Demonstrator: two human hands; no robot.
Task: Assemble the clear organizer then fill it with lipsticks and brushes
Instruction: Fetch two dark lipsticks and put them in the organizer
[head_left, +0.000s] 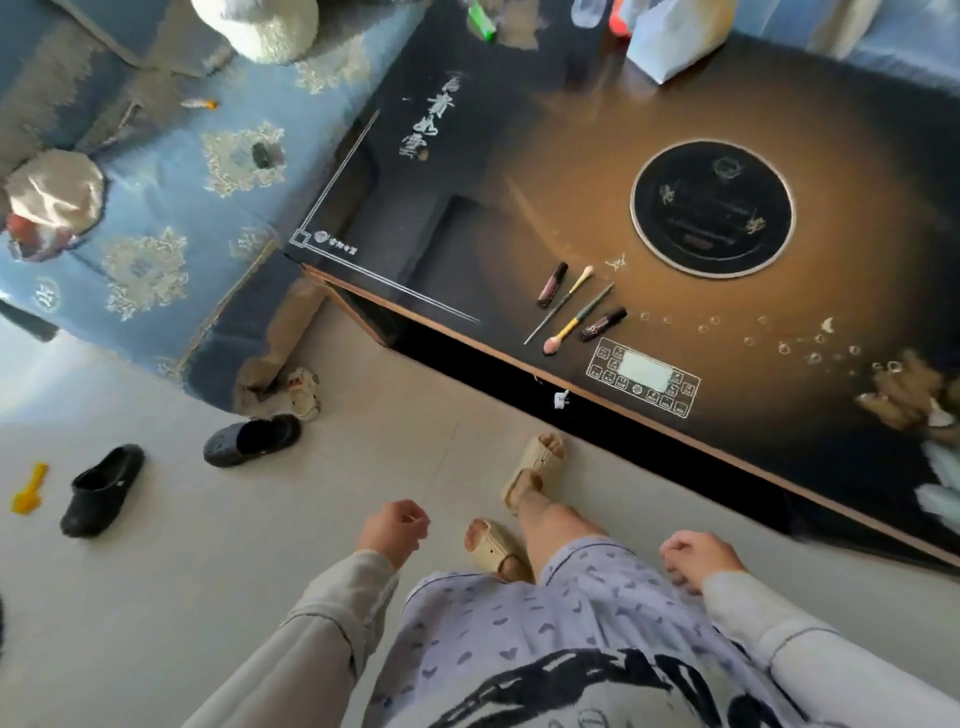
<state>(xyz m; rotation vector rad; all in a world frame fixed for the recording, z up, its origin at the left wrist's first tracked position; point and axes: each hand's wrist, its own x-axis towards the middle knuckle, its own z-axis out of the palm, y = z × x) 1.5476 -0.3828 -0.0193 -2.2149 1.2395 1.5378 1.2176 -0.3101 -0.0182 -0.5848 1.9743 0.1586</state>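
Two dark lipstick tubes, one (552, 283) to the left and one (604, 324) to the right, lie near the front edge of the glossy dark table (467, 249). Between them lie two makeup brushes, a thin one (561, 303) and a yellow-and-green-handled one (576, 319). No clear organizer shows. My left hand (396, 531) and my right hand (698, 563) hang over the floor well short of the table, fingers loosely curled, holding nothing.
A round black plate (711, 208) and a printed control panel (644, 378) are set in the tabletop. A white bag (675, 36) stands at the far edge. A blue patterned sofa (156, 208) is at left. Black clogs (101, 491) and a yellow toy (30, 491) lie on the floor.
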